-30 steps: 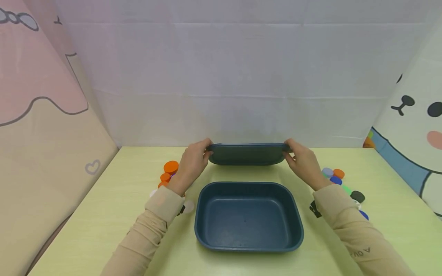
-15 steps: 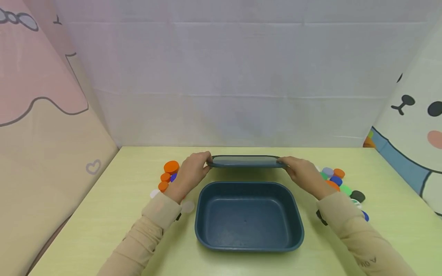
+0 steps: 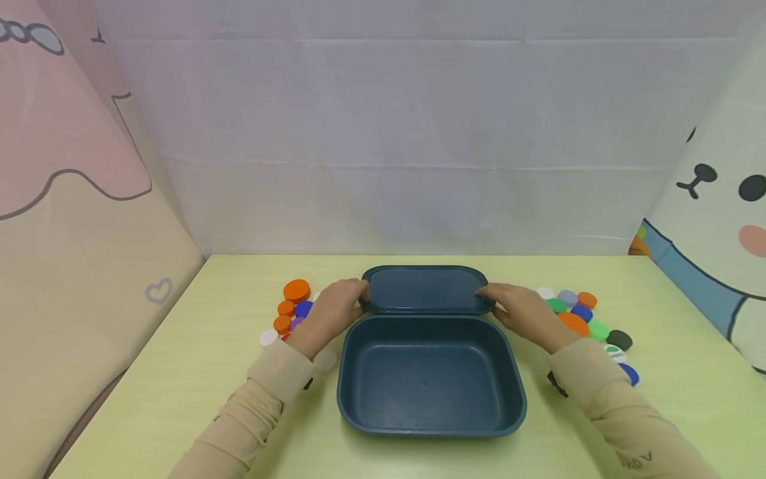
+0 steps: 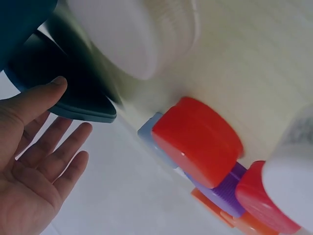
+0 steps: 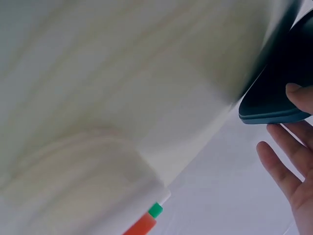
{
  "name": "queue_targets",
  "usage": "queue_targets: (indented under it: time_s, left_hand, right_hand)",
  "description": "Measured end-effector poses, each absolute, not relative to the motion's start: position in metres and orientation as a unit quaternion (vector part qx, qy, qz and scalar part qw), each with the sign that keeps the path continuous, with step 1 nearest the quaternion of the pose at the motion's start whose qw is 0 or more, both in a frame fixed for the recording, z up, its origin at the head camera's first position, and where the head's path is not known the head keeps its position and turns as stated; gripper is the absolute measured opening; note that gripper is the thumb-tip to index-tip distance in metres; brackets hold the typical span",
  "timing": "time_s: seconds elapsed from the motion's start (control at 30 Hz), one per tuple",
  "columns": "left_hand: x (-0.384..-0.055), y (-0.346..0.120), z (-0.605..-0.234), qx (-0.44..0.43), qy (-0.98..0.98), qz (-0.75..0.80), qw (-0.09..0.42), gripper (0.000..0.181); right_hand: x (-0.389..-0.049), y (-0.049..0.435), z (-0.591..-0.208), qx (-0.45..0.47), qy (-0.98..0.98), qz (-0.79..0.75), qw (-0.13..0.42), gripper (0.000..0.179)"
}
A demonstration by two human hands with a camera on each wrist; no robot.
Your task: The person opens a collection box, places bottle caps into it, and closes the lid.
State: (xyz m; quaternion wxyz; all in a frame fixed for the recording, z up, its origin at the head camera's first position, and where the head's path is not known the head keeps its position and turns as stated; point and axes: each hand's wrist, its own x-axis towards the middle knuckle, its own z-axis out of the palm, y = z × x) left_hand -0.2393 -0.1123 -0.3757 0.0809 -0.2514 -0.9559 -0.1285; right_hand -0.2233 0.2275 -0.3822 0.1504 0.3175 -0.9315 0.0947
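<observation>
A dark blue lid [image 3: 425, 289], shallow with rounded corners, is held nearly flat just behind a dark blue plastic tub [image 3: 425, 389] with nothing in it. At the lid's left end, my left hand [image 3: 336, 311] pinches the edge; in the left wrist view the thumb lies over the lid [image 4: 80, 100] and the other fingers are spread below. My right hand [image 3: 526, 316] grips the right end likewise, its thumb on top of the lid [image 5: 276, 100] in the right wrist view. Whether the lid touches the table cannot be told.
Bottle caps in several colours lie left of the tub, among them an orange cap [image 3: 296, 291]. More caps, including a black cap [image 3: 619, 340], lie to the right. A white cloth wall [image 3: 419, 133] stands behind the pale table [image 3: 179, 399].
Both hands have lowered the lid and come slightly nearer. It has tipped from steeply upright, through edge-on, to almost flat, its broad face now showing. The tub has stayed put.
</observation>
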Motion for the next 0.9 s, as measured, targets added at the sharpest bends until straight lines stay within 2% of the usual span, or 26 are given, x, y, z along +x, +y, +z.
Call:
queue_targets:
  time_s: [0.43, 0.73, 0.9]
  left_hand:
    - [-0.241, -0.113, -0.384, -0.281, -0.953, -0.106, 0.049, 0.01]
    - [-0.243, -0.114, -0.386, -0.304, -0.947, -0.09, 0.045, 0.01]
    - [-0.244, -0.115, -0.388, -0.316, -0.944, -0.071, 0.061, 0.009]
  right_hand:
    - [-0.221, 0.223, -0.382, 0.318, -0.942, 0.045, 0.094, 0.037]
    - [-0.221, 0.221, -0.382, 0.324, -0.942, 0.033, 0.076, 0.035]
    - [-0.22, 0.222, -0.38, 0.333, -0.94, 0.037, 0.06, 0.034]
